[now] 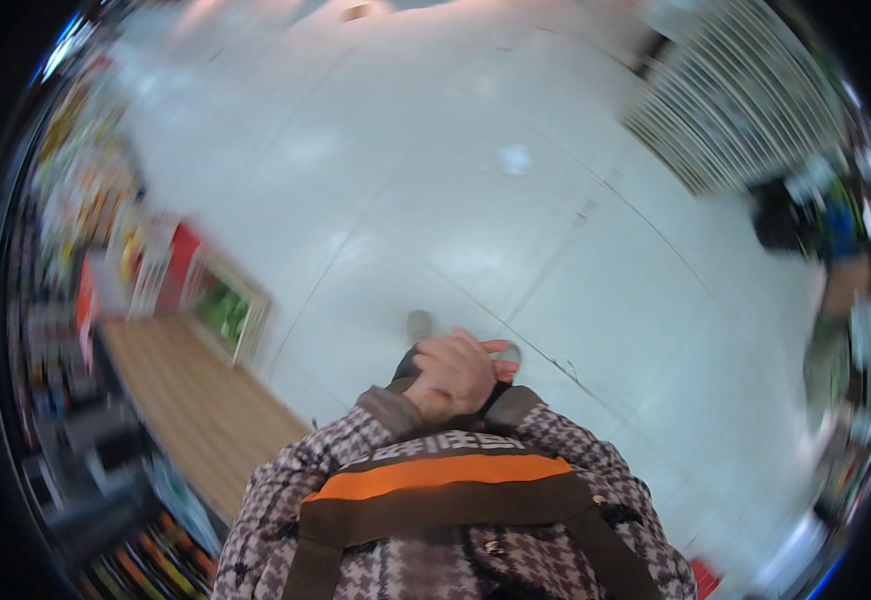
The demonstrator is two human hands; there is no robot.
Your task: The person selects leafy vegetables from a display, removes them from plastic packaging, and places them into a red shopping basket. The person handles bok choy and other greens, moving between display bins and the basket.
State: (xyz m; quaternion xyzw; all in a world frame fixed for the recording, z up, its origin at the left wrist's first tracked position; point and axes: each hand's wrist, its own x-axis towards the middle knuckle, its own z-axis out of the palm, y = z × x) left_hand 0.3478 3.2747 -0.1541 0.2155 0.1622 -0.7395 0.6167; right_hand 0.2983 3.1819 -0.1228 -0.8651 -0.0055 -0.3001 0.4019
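Note:
Before my waist, my left hand and my right hand overlap, one laid across the other. The hand on top hides most of the lower one, whose fingers poke out to the right. Whether anything is held between them cannot be seen. Both arms wear houndstooth-patterned sleeves with plain cuffs. A dark apron with an orange band and some writing covers my chest. Below the hands my shoes show on the pale floor.
A wood-topped counter runs along my left, with a white-framed crate at its far end. Blurred shelves of goods stand beyond it. A slatted rack is at the upper right, and a dark object lies near it.

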